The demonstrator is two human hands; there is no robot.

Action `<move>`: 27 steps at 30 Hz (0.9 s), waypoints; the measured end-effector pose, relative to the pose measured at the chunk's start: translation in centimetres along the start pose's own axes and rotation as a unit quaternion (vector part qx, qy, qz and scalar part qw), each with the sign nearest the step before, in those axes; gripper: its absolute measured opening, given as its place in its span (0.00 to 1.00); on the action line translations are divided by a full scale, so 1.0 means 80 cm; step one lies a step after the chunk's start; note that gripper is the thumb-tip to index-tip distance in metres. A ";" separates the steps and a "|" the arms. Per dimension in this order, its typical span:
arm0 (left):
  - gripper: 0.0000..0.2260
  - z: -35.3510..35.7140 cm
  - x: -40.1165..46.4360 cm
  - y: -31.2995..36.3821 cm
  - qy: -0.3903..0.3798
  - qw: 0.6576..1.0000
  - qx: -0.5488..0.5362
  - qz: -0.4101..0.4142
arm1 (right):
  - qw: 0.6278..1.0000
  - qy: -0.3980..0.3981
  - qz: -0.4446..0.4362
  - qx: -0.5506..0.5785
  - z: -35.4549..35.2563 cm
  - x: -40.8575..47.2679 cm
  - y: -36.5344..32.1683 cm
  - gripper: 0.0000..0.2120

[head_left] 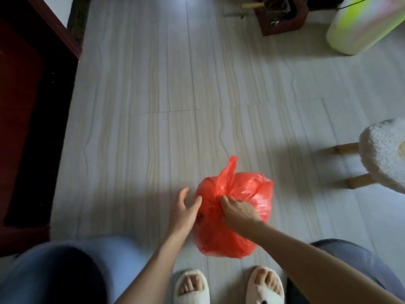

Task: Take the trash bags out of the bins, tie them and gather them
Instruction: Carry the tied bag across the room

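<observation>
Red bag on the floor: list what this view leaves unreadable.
- Red bag contents: head view, crumpled plastic hides them.
- Knot: right hand covers the gathered neck; tied or not, unclear.
- Bins: none in frame.
- Stool: cut off by the right edge.
- Left hand: open beside the bag, contact blurred.

Left hand (183, 212) spread, right hand (240, 213) clenched.

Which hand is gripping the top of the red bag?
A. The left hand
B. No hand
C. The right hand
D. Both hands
C: the right hand pinches the gathered top of the red bag, while the left hand is open beside it.
</observation>
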State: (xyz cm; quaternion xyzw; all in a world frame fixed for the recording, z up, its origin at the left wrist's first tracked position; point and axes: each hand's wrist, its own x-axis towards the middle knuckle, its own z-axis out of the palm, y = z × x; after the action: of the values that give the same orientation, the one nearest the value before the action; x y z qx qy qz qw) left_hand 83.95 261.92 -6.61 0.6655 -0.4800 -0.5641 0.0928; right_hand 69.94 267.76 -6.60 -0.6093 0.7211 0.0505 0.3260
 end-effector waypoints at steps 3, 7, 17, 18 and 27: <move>0.19 -0.023 -0.064 0.061 -0.028 0.989 0.096 0.106 | 0.978 0.040 0.123 0.163 -0.074 -0.054 -0.021 0.14; 0.20 -0.056 -0.141 0.168 -0.078 0.959 0.183 0.200 | 0.948 0.092 0.168 0.255 -0.201 -0.131 -0.052 0.06; 0.21 -0.098 -0.316 0.454 0.011 0.871 0.273 0.409 | 0.915 0.236 0.177 0.276 -0.516 -0.295 -0.089 0.09; 0.20 -0.090 -0.325 0.479 0.014 0.865 0.269 0.423 | 0.910 0.253 0.177 0.277 -0.537 -0.305 -0.079 0.09; 0.27 0.084 -0.345 0.691 -0.076 0.830 0.282 0.474 | 0.859 0.362 0.217 0.291 -0.706 -0.352 0.103 0.07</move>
State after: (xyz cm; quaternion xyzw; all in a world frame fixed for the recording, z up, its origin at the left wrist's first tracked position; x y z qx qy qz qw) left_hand 51.47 256.37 46.10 0.3081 -0.8804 -0.3399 0.1203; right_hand 40.59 267.14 49.91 -0.2905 0.8840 -0.3162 0.1849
